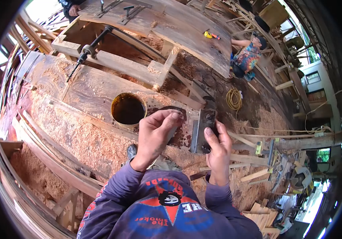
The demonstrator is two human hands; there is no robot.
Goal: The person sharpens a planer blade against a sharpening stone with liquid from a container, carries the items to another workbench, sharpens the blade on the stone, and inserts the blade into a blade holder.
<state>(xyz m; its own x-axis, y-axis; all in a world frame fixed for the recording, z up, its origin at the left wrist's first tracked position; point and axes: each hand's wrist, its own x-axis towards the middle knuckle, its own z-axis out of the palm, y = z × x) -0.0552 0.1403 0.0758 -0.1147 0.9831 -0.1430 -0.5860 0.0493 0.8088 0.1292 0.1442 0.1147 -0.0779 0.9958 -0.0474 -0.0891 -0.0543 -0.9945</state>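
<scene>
My right hand (218,145) grips a dark rectangular block (206,121) with a grey metal-looking side, tilted upright in front of my chest. Its fingers wrap behind the block and the thumb presses on the near face. To its left, my left hand (157,133) is closed in a pinch, thumb against fingertips; whatever sits between them is too small to make out. Just left of that hand stands a round open tin (114,111) with dark brown liquid inside. Dark stains (183,137) mark the wood beneath both hands.
A long black tool with a spiral tip (73,71) lies across the bench boards. Wood shavings (95,147) cover much of the area. Beyond are a wide plank (179,30), a yellow tool (208,35) and a coiled yellow cord (234,98). One person (247,57) crouches at right; another person's hand (74,10) shows top left.
</scene>
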